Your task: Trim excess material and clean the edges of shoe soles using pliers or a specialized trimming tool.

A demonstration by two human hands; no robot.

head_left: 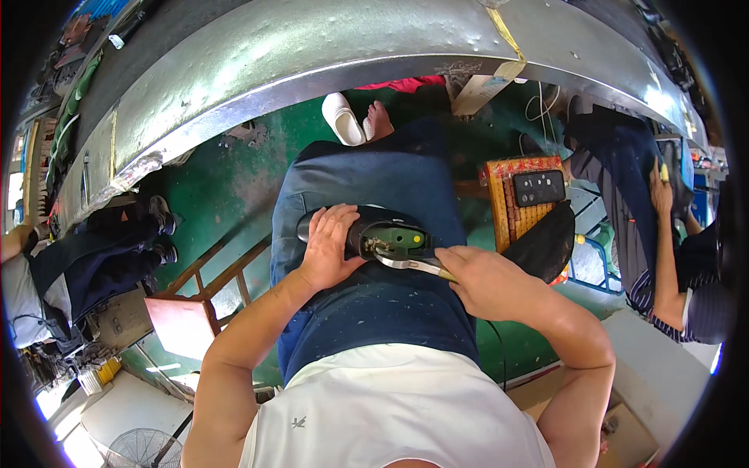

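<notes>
A black shoe (367,226) lies sole-up on my lap, showing a green last inside with a small yellow dot. My left hand (329,248) presses down on the shoe's heel end and holds it steady. My right hand (477,279) grips metal pincers (409,264) by the handle. The pincers' jaws bite the shoe's edge near the middle of the sole. I sit in dark blue trousers and a white shirt.
A curved metal workbench edge (312,62) spans the top. A wooden stool frame (207,288) stands at my left. A person in dark clothes (663,234) sits on my right, another on the left (101,257). A yellow crate with a black device (530,191) sits ahead right.
</notes>
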